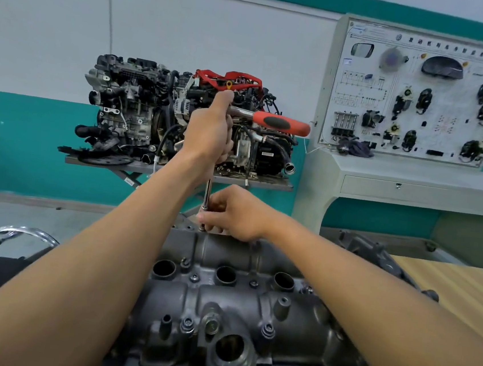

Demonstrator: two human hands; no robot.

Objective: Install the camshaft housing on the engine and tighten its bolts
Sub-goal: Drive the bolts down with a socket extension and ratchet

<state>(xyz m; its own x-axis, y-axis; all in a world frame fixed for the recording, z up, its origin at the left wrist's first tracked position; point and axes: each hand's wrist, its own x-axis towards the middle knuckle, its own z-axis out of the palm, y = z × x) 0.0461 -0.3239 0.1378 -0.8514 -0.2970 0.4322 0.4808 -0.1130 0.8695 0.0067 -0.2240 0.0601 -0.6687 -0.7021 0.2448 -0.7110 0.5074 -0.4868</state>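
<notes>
The camshaft housing (pixel 230 304) is seen lying on the engine in the lower centre of the frame, with several bolts (pixel 194 277) seated in its bosses. At its far edge, just below the middle of the frame, a long extension bar (pixel 208 192) is stood nearly upright on a fastener that is hidden by fingers. The bar's lower end is pinched by the right hand (pixel 235 216), whose fingers are curled round it close to the housing. The top of the tool is gripped by the left hand (pixel 210 131), which is wrapped round the head of the ratchet (pixel 282 123); its red handle is pointed toward the right of the frame

The step is judged to be the running-down of a far bolt. Because the bar is long and is steadied only at its ends, a tilt could be introduced when the handle is swung. The socket could then be levered off the bolt head, and the head rounded. If the bolt were started crooked, the thread could be crossed. Were one bolt drawn fully tight before the others, the housing might be pulled down unevenly and its seal spoiled
</notes>
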